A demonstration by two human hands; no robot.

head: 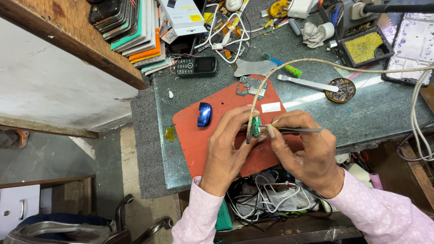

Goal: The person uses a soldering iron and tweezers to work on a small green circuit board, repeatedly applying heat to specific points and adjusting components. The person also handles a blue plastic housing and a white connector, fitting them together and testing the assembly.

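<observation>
head view: left hand [228,144] fingers pinch the small green board [256,126] upright; right hand [304,147] fingers grip tweezers [298,130] lying left-right, tips toward it.

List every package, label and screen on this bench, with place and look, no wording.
White carton: top centre, boxy, yellow sticker.
Keypad phone: below it, black, dark screen.
Stacked phone cases: top left, teal, orange, white edges.
White blank label: on red mat, rectangular.
Display panel: far right, pale, blotched.

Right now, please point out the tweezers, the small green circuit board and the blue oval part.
tweezers [300,130], head view, middle of the metal shaft.
small green circuit board [256,127], head view, its visible green face.
blue oval part [204,114], head view, centre of its shiny top.
</observation>
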